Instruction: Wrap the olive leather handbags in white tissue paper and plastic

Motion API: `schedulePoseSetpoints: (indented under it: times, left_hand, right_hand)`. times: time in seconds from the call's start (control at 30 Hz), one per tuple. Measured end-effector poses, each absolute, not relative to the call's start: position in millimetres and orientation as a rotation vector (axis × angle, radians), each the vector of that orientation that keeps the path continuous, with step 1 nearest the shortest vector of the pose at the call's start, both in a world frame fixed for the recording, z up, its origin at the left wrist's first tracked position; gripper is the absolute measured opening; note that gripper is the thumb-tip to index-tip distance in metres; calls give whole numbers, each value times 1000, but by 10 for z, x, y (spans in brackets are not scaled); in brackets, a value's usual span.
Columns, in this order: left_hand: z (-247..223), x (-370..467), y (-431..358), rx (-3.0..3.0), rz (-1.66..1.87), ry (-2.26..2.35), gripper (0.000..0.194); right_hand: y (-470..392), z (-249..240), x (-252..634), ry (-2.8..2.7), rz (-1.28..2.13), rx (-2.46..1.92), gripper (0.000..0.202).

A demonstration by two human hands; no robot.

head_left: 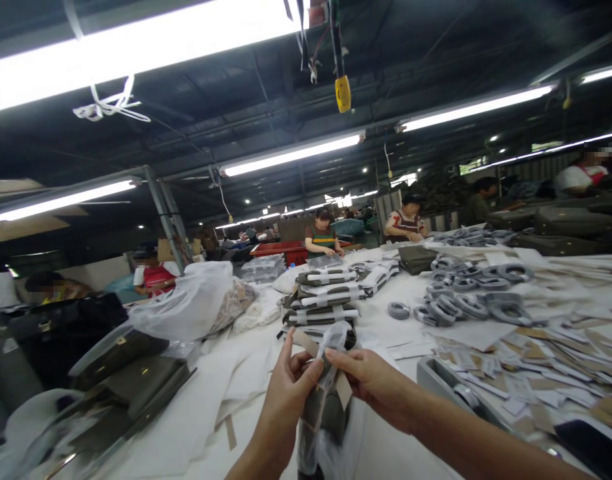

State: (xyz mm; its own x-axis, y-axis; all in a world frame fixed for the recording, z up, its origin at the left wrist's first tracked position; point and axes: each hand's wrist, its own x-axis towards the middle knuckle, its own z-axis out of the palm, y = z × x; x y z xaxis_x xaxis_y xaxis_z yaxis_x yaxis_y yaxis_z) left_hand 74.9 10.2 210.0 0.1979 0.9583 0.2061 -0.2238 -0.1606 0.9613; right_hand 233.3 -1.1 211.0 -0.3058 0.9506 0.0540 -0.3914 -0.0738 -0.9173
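Note:
Near the bottom centre, a dark olive fabric piece (331,410) lies partly wrapped in clear plastic, with a beige strip (343,389) across it. My left hand (292,380) is closed on the plastic and the strip's upper end, thumb against the fingers. From the right, my right hand (369,380) pinches the plastic wrap (332,347) between thumb and fingers, close to my left thumb. Just beyond both hands rises a stack of folded olive pieces (326,297) with white bands round them. Part of its base is hidden behind my hands.
Grey rolled rings (466,293) and scattered paper tags (531,367) cover the right side, near a grey tape dispenser (449,387). Olive bags (136,380) and a white plastic bag (186,307) lie left. Across the white table (201,413), several people work.

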Motion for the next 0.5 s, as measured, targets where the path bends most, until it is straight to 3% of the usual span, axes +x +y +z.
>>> schedulePoseSetpoints:
  times: [0.13, 0.33, 0.5]
  left_hand:
    - [2137, 745, 62, 1387, 1205, 820, 42]
    - [2112, 714, 68, 1364, 1273, 859, 34]
    - [2135, 713, 39, 1409, 1298, 843, 31]
  right_hand:
    - [-26, 2083, 2352, -1087, 1625, -690, 41]
    - [-165, 2020, 2354, -863, 1688, -488, 28]
    - [-316, 1981, 2215, -963, 1541, -430, 40]
